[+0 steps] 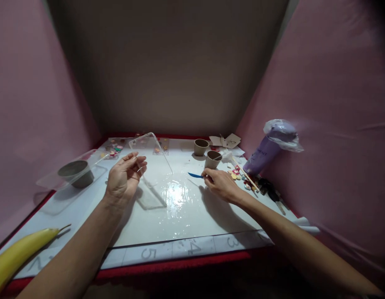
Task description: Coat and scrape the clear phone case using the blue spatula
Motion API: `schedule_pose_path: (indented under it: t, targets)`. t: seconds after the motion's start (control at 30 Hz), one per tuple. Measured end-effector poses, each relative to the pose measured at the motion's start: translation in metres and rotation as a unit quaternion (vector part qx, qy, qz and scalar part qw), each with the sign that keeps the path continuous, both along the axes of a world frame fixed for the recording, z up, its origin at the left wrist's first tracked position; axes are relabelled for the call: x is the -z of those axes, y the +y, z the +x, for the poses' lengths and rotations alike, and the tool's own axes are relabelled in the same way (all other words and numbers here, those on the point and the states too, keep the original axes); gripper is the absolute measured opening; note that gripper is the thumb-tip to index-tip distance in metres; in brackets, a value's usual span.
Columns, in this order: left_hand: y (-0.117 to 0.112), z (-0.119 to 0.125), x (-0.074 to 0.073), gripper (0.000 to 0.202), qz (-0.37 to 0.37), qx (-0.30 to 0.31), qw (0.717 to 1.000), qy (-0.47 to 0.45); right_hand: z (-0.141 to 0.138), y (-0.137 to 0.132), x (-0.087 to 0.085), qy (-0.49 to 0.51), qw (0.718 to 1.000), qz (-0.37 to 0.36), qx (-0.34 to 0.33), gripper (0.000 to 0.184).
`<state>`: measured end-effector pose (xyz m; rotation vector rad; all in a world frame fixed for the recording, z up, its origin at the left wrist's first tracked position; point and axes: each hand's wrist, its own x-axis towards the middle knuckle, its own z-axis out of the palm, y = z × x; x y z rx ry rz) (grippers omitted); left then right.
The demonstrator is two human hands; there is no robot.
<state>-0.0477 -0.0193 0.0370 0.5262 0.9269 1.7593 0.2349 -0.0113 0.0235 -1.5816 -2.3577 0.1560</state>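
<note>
My left hand (125, 176) holds a clear plastic phone case (151, 160) tilted up above the white mat, fingers curled round its left edge. On the mat to the right, my right hand (219, 182) pinches a small blue tool (195, 175) whose tip points left. Two small brown cups (201, 146) (212, 159) stand just behind the right hand. A glossy wet patch (176, 195) shines on the mat between my hands.
A grey bowl (76, 172) sits on a clear tray at the left. A banana (19, 253) lies at the front left corner. At the right lean a purple bottle (263, 151), a wooden stick (245, 174) and small coloured charms (237, 172). Pink cloth walls enclose both sides.
</note>
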Motion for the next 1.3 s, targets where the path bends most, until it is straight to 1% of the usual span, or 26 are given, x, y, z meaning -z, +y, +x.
schedule_pose_path:
  t: [0.1, 0.2, 0.4, 0.53, 0.6, 0.67, 0.7, 0.8, 0.9, 1.0, 1.03, 1.07, 1.1, 1.13, 1.17, 1.23, 1.27, 1.3]
  targets:
    - [0.001, -0.001, 0.003, 0.015, 0.001, 0.001, 1.000, 0.001, -0.002, 0.008, 0.006, -0.007, 1.000, -0.003, 0.014, 0.023]
    - [0.001, -0.001, 0.005, 0.014, 0.002, 0.005, 1.000, -0.003, -0.003, 0.008, 0.008, 0.030, 0.999, -0.024, -0.017, 0.025]
    - [0.002, -0.002, 0.006, 0.012, -0.003, 0.009, 1.000, 0.006, -0.008, -0.016, 0.006, 0.106, 0.987, -0.096, -0.077, 0.026]
    - [0.002, -0.001, 0.005, 0.012, -0.006, 0.009, 1.000, 0.014, -0.014, -0.033, 0.004, 0.147, 0.973, -0.151, -0.099, 0.025]
    - [0.001, 0.000, 0.005, 0.013, -0.006, 0.011, 1.000, 0.014, -0.016, -0.037, 0.002, 0.173, 0.961, -0.193, -0.101, 0.023]
    - [0.001, 0.001, 0.005, 0.013, -0.006, 0.011, 1.000, 0.014, -0.018, -0.037, 0.000, 0.211, 0.940, -0.253, -0.091, 0.020]
    - [0.001, 0.001, 0.005, 0.014, -0.006, 0.011, 1.000, 0.014, -0.019, -0.036, 0.000, 0.235, 0.925, -0.289, -0.081, 0.018]
    - [0.000, 0.001, 0.005, 0.013, -0.004, 0.013, 1.000, 0.018, -0.020, -0.029, -0.001, 0.321, 0.868, -0.374, -0.056, 0.017]
    - [-0.001, 0.000, 0.005, 0.013, -0.006, 0.015, 1.000, 0.018, -0.019, -0.022, -0.002, 0.389, 0.826, -0.405, -0.050, 0.017]
    - [-0.002, 0.000, 0.005, 0.016, -0.005, 0.027, 0.999, 0.021, -0.017, -0.021, -0.009, 0.436, 0.799, -0.410, -0.051, 0.019]
    - [-0.002, 0.000, 0.005, 0.017, -0.005, 0.033, 0.999, 0.023, -0.017, -0.022, -0.012, 0.450, 0.797, -0.399, -0.053, 0.020]
    - [-0.003, 0.001, 0.005, 0.018, -0.005, 0.040, 0.999, 0.026, -0.018, -0.024, -0.015, 0.462, 0.801, -0.375, -0.058, 0.020]
    - [-0.005, 0.003, 0.004, 0.019, -0.006, 0.049, 0.998, 0.030, -0.020, -0.026, -0.018, 0.470, 0.814, -0.336, -0.065, 0.021]
    - [-0.006, 0.005, 0.004, 0.019, -0.009, 0.060, 0.998, 0.035, -0.022, -0.028, -0.020, 0.470, 0.834, -0.280, -0.074, 0.022]
    - [-0.008, 0.007, 0.004, 0.018, -0.012, 0.073, 0.996, 0.043, -0.025, -0.030, -0.022, 0.458, 0.860, -0.211, -0.083, 0.022]
    - [-0.011, 0.013, 0.002, 0.014, -0.019, 0.104, 0.993, 0.060, -0.032, -0.031, -0.023, 0.387, 0.914, -0.041, -0.112, 0.021]
    - [-0.013, 0.016, 0.002, 0.013, -0.022, 0.119, 0.990, 0.066, -0.037, -0.031, -0.023, 0.330, 0.933, 0.050, -0.132, 0.020]
    - [-0.014, 0.018, 0.001, 0.014, -0.026, 0.132, 0.988, 0.070, -0.042, -0.030, -0.022, 0.262, 0.943, 0.137, -0.154, 0.020]
